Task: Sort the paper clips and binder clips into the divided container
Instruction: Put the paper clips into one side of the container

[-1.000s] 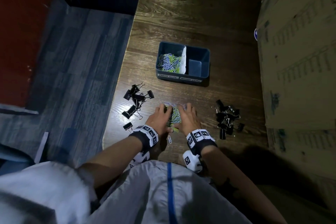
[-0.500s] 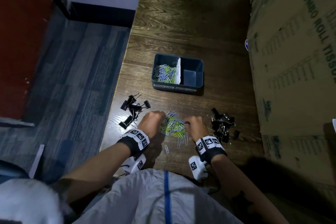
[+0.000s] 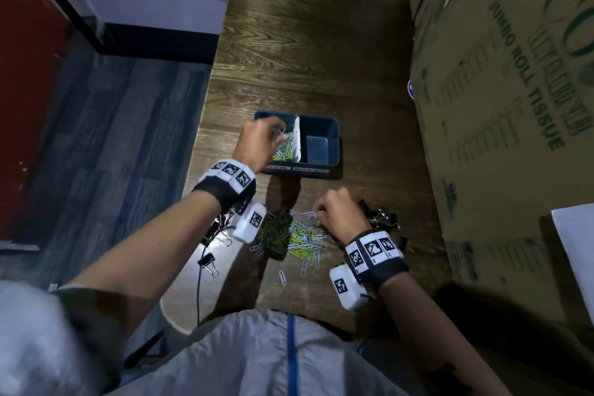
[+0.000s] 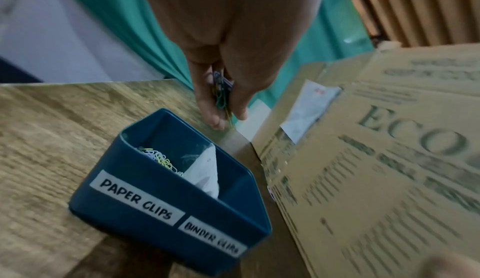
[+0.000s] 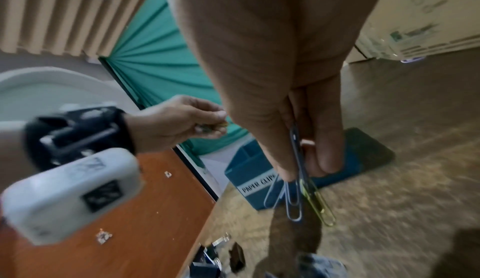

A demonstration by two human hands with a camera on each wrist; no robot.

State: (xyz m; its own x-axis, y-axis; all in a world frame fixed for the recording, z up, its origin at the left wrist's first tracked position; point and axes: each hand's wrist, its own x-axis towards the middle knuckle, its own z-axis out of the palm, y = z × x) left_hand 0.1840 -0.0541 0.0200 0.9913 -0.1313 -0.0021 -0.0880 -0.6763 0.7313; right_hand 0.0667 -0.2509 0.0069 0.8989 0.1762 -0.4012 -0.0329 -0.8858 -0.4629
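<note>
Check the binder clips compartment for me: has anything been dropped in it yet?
No. In the head view the right-hand compartment of the container shows only its bare floor, while paper clips fill the left side.

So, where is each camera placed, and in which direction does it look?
Head: worn on the head, looking down at the table; both forearms and hands show.
Left wrist: looks along the left hand, which holds paper clips above the divided container.
Right wrist: looks along the right hand, which pinches paper clips.
All three share the container.
</note>
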